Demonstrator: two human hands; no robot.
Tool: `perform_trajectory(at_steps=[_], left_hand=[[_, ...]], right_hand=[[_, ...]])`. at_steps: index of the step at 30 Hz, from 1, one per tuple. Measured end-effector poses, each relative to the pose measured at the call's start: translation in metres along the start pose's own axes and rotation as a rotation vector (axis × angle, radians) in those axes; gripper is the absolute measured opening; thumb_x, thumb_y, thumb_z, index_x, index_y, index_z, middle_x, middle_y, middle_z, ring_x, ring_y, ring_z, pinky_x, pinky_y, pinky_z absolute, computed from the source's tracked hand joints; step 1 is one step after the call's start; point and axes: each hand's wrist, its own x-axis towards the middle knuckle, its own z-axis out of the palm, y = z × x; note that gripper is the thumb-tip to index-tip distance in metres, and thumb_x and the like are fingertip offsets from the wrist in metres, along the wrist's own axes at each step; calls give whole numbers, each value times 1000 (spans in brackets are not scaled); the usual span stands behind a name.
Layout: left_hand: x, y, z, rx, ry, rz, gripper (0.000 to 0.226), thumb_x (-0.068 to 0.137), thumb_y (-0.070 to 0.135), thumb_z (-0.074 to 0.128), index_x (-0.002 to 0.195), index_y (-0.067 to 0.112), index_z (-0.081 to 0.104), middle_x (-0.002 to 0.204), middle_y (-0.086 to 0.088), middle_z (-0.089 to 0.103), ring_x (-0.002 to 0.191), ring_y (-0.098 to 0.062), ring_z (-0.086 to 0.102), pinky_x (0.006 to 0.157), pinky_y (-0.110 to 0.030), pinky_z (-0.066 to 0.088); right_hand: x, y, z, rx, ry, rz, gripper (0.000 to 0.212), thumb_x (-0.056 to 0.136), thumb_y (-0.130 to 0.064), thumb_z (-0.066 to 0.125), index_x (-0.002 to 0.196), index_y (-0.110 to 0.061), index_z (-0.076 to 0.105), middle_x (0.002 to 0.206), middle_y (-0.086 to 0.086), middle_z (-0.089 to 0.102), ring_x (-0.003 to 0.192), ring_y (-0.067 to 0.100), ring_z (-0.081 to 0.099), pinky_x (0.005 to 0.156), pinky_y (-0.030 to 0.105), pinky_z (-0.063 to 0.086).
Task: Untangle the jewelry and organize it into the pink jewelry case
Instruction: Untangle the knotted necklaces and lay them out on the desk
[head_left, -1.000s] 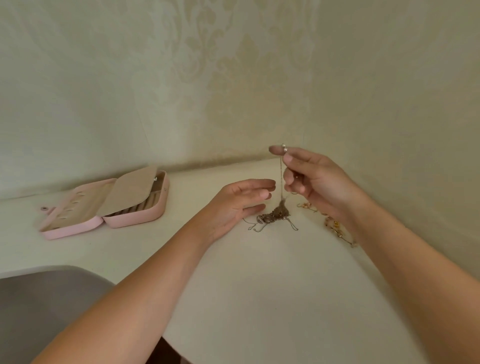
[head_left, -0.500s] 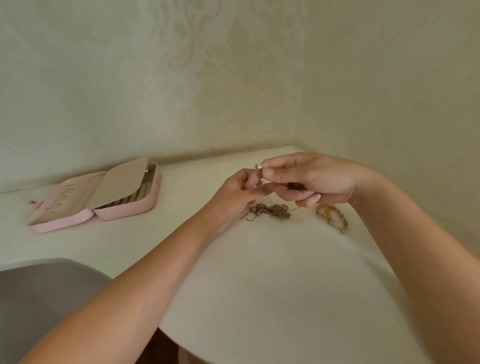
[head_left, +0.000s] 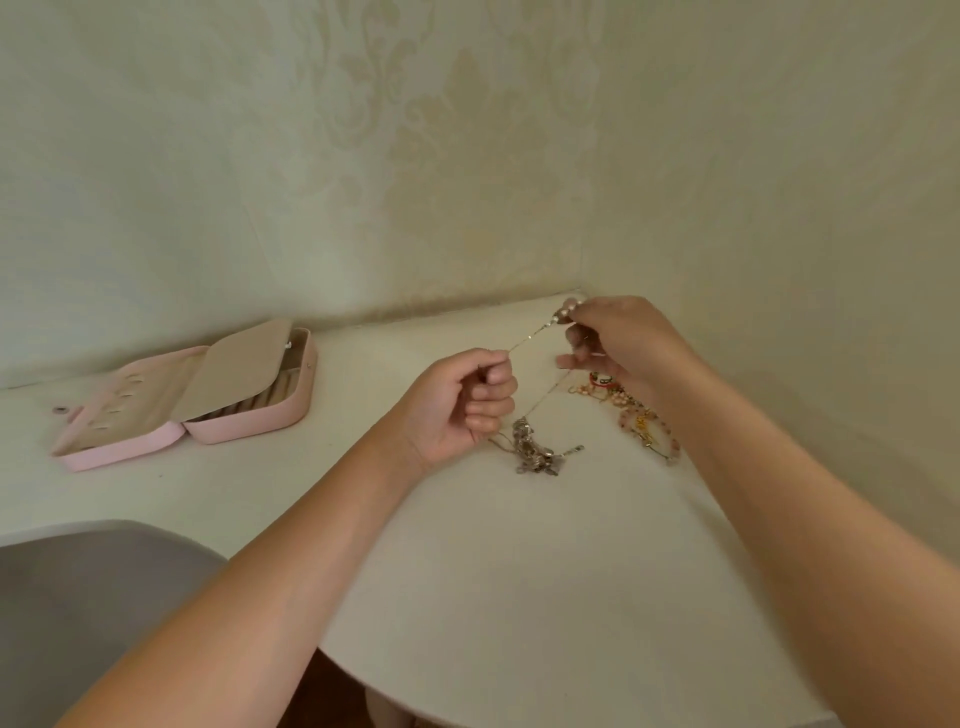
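A thin gold chain (head_left: 531, 338) is stretched taut between my two hands above the white table. My left hand (head_left: 462, 402) pinches its lower end with the fingers curled. My right hand (head_left: 615, 343) pinches the upper end near a small pearl charm (head_left: 563, 312). Another strand runs from my right hand down to a tangled silvery clump of jewelry (head_left: 535, 447) lying on the table. The pink jewelry case (head_left: 187, 395) lies open at the left, with its beige inner flap raised over the ring rolls.
A heap of pink-beaded and gold jewelry (head_left: 634, 415) lies by my right wrist near the wall corner. A grey chair (head_left: 78, 613) fills the lower left. The white table (head_left: 519, 571) has a curved front edge, with walls close behind and to the right.
My hands met over the clump and have since drawn apart, stretching the chain between them. My left hand went from open to pinching the chain. The view shifted left.
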Motion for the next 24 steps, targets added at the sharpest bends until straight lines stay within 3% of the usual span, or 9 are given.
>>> perform_trajectory(at_steps=[3, 7, 11, 16, 18, 20, 22, 24], left_hand=[[0, 3, -10, -76, 55, 36, 21, 83, 22, 50, 65, 14, 56, 49, 8, 29, 36, -1, 26, 30, -11, 18], [0, 7, -20, -87, 154, 50, 9, 82, 22, 54, 81, 13, 56, 53, 7, 32, 37, -2, 28, 30, -12, 20], [4, 11, -35, 142, 292, 87, 11, 93, 16, 51, 85, 13, 58, 56, 6, 37, 41, -4, 33, 35, -14, 27], [13, 13, -57, 446, 570, 241, 10, 92, 6, 57, 88, 5, 65, 60, 0, 46, 44, -9, 45, 41, -22, 41], [17, 12, -65, 599, 672, 282, 10, 92, 6, 57, 88, 4, 66, 60, -2, 52, 46, -12, 51, 46, -25, 47], [19, 10, -70, 733, 725, 292, 12, 92, 8, 57, 85, 9, 67, 62, -3, 59, 50, -13, 56, 54, -27, 52], [21, 9, -74, 831, 759, 303, 15, 90, 9, 57, 79, 15, 66, 67, -2, 65, 58, -16, 61, 64, -31, 54], [22, 9, -77, 931, 793, 309, 16, 88, 11, 57, 76, 19, 66, 72, -2, 68, 69, -20, 64, 70, -31, 52]], right_hand=[[4, 6, 5, 97, -237, 200, 35, 103, -27, 39, 74, -10, 48, 48, 1, 44, 36, 11, 34, 43, 23, 49], [16, 8, 13, -256, -345, 272, 33, 102, -25, 42, 72, -12, 50, 48, -1, 44, 36, 8, 25, 34, 17, 28], [32, -1, 27, -516, -422, 272, 26, 99, -17, 46, 79, -8, 60, 57, 1, 48, 41, 9, 32, 38, 17, 32], [62, -2, 53, -465, -318, 127, 21, 98, -13, 46, 86, -7, 64, 66, 3, 51, 53, 11, 41, 46, 19, 43], [73, 4, 65, -464, -248, 28, 16, 97, -14, 49, 97, -6, 63, 81, 5, 57, 68, 14, 50, 62, 22, 50], [73, 11, 73, -621, -195, -110, 16, 94, -18, 57, 105, -9, 63, 97, 3, 57, 84, 15, 52, 74, 25, 46], [59, 14, 78, -809, -205, -214, 12, 89, -24, 66, 91, -12, 62, 91, -2, 57, 78, 12, 53, 70, 25, 42], [37, 18, 83, -959, -277, -204, 30, 83, -37, 71, 73, -11, 58, 73, 0, 58, 62, 12, 51, 63, 27, 41]])
